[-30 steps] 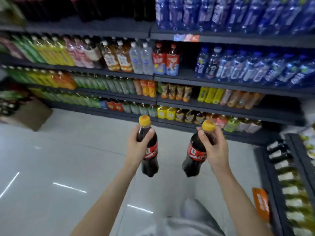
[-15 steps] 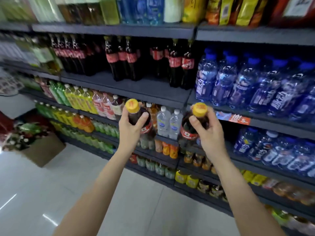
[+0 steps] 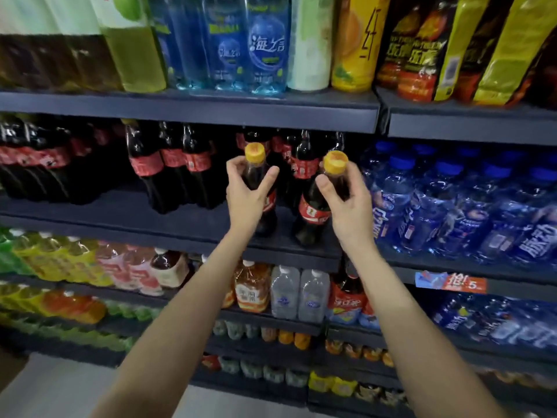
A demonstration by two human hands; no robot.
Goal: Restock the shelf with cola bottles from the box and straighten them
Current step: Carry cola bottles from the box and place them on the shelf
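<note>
The left hand (image 3: pixel 247 197) grips one cola bottle (image 3: pixel 261 188) by its neck, the right hand (image 3: pixel 346 203) another cola bottle (image 3: pixel 313 212), fingers curled tight round each. Both bottles are at the front of the shelf (image 3: pixel 187 227), bases on or just above it. The right one leans left. Released tilted, it could topple off the edge or knock the standing cola row (image 3: pixel 174 167) behind.

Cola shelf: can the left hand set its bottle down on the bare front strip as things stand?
Probably yes. The left hand holds its cola bottle just over the cola shelf, whose front strip there is bare; stocked cola bottles stand further back.
</note>
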